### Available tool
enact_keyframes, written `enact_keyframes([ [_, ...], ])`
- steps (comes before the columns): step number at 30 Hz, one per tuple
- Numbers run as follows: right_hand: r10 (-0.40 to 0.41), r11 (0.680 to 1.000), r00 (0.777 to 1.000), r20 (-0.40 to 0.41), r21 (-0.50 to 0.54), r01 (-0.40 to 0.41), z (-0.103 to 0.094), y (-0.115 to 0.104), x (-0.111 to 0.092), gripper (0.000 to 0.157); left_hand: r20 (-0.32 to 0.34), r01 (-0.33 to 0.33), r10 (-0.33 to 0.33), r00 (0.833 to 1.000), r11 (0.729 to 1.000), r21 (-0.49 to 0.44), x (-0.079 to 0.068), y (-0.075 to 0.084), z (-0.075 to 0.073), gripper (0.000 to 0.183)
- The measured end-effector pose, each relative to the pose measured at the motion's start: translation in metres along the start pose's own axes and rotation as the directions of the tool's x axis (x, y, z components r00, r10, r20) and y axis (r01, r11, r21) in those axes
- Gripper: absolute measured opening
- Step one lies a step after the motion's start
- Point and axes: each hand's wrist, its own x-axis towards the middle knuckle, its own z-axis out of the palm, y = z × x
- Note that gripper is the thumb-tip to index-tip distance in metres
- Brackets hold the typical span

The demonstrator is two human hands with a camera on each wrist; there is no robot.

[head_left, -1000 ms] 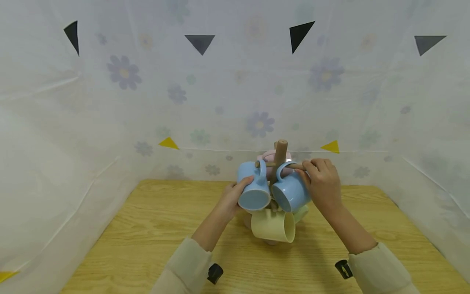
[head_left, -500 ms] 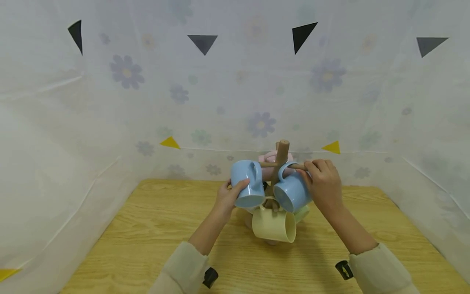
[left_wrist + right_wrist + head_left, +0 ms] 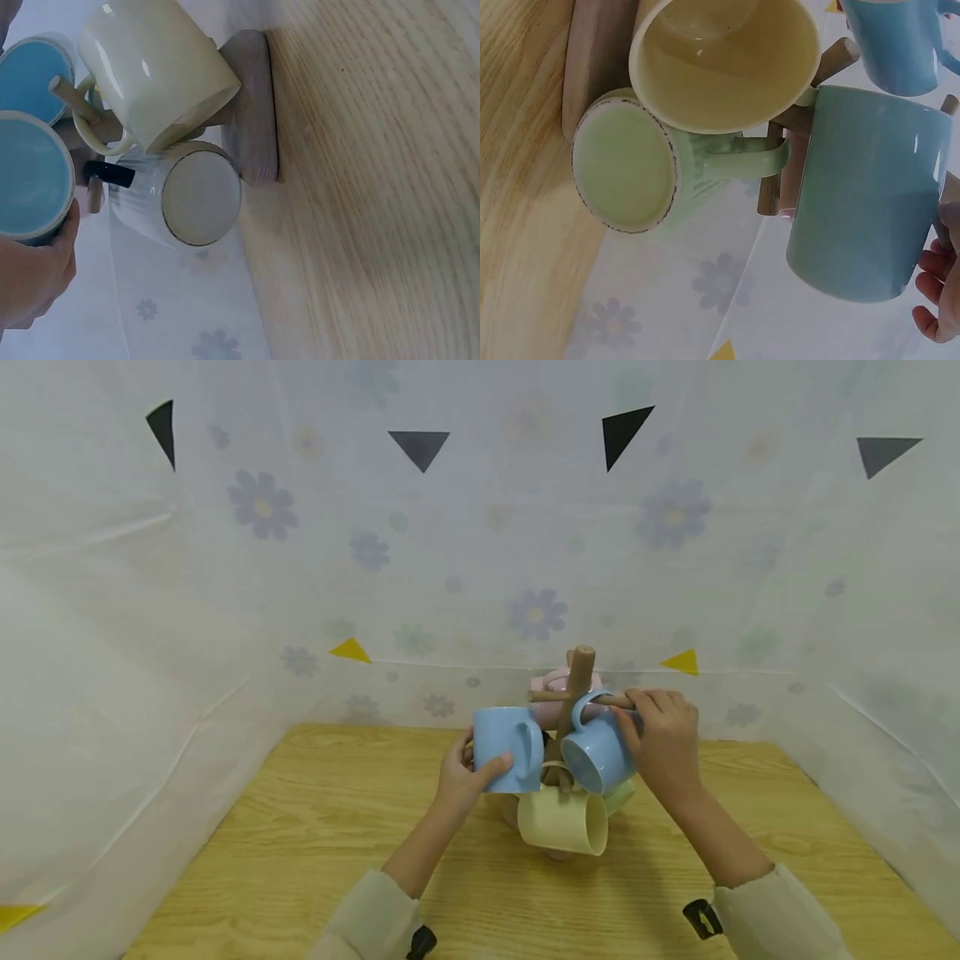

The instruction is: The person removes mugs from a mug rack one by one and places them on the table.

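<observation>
My left hand point(image 3: 461, 777) holds a light-blue mug point(image 3: 495, 739) by its body, left of a wooden mug tree point(image 3: 582, 672). The mug stands upright, its handle turned right, apart from the bare left peg point(image 3: 547, 697). My right hand point(image 3: 663, 727) grips the end of the right peg with thumb and fingers. From that peg a second blue mug point(image 3: 596, 753) hangs tilted by its handle. Below hangs a cream-yellow mug point(image 3: 558, 822), with a green mug point(image 3: 622, 165) beside it in the right wrist view. Behind the post a pink mug point(image 3: 547, 717) is partly hidden.
A pale mug point(image 3: 201, 199) hangs low on the tree in the left wrist view. The tree's wooden base point(image 3: 255, 112) rests on the wood-grain table point(image 3: 315, 827). Flower-patterned sheeting point(image 3: 450, 568) surrounds the table at the back and sides.
My left hand has drawn its blue mug leftward off the left peg, then lowered it and turned it upright. My right hand stays on the right peg.
</observation>
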Motion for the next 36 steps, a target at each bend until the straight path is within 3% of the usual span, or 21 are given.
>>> enact_keyframes([
  [4,0.035,0.995,0.997,-0.067,0.092,-0.029,-0.003,-0.006,-0.001,0.028,0.039,-0.042,0.042,0.998,0.999,-0.011,-0.004,-0.004,-0.001,0.085],
  [8,0.028,0.979,0.984,-0.175,0.202,0.008,-0.007,-0.020,-0.005,0.025,0.079,-0.087,0.087,0.993,0.996,-0.007,-0.008,-0.007,-0.003,0.087],
  [11,0.054,0.948,0.983,-0.173,0.318,0.004,-0.010,-0.036,-0.012,0.028,0.097,-0.104,0.105,0.990,0.994,-0.014,-0.011,-0.009,-0.004,0.089],
  [13,0.077,0.910,0.992,-0.101,0.413,-0.029,-0.012,-0.048,-0.018,0.018,0.100,-0.112,0.113,0.989,0.994,-0.017,-0.012,-0.010,-0.005,0.088],
  [15,0.119,0.854,0.992,0.033,0.507,-0.119,-0.014,-0.061,-0.024,0.010,0.097,-0.117,0.118,0.988,0.993,-0.013,-0.014,-0.010,-0.005,0.088],
  [17,0.159,0.769,0.966,0.203,0.588,-0.250,-0.017,-0.072,-0.028,0.013,0.102,-0.131,0.130,0.986,0.991,0.002,-0.015,-0.010,-0.005,0.087],
  [19,0.219,0.658,0.890,0.399,0.614,-0.437,-0.020,-0.083,-0.030,0.015,0.117,-0.151,0.148,0.982,0.988,0.015,-0.017,-0.010,-0.005,0.087],
  [20,0.259,0.585,0.826,0.501,0.599,-0.547,-0.021,-0.087,-0.031,0.016,0.126,-0.164,0.160,0.979,0.986,0.019,-0.018,-0.009,-0.004,0.087],
  [22,0.319,0.422,0.672,0.668,0.535,-0.732,-0.024,-0.095,-0.030,0.024,0.145,-0.197,0.193,0.970,0.980,0.012,-0.019,-0.009,-0.004,0.087],
  [24,0.354,0.270,0.522,0.776,0.450,-0.851,-0.026,-0.099,-0.028,0.032,0.165,-0.221,0.218,0.962,0.975,0.002,-0.021,-0.009,-0.003,0.086],
  [26,0.364,0.139,0.407,0.838,0.383,-0.913,-0.027,-0.102,-0.027,0.037,0.182,-0.233,0.230,0.956,0.972,-0.005,-0.022,-0.009,-0.003,0.084],
  [27,0.360,0.085,0.369,0.857,0.364,-0.927,-0.027,-0.103,-0.026,0.037,0.191,-0.229,0.226,0.955,0.973,-0.009,-0.023,-0.009,-0.003,0.083],
  [30,0.341,-0.044,0.295,0.892,0.329,-0.943,-0.029,-0.105,-0.027,0.032,0.224,-0.204,0.198,0.954,0.979,0.005,-0.025,-0.008,-0.003,0.083],
  [32,0.328,-0.113,0.267,0.906,0.319,-0.941,-0.029,-0.106,-0.030,0.026,0.243,-0.189,0.179,0.953,0.982,0.019,-0.027,-0.008,-0.003,0.086],
  [34,0.317,-0.163,0.258,0.913,0.320,-0.933,-0.030,-0.108,-0.034,0.023,0.257,-0.211,0.189,0.948,0.976,0.060,-0.029,-0.008,-0.003,0.088],
  [36,0.325,-0.186,0.275,0.905,0.347,-0.920,-0.030,-0.110,-0.040,0.024,0.269,-0.266,0.226,0.936,0.956,0.124,-0.029,-0.009,-0.004,0.088],
])
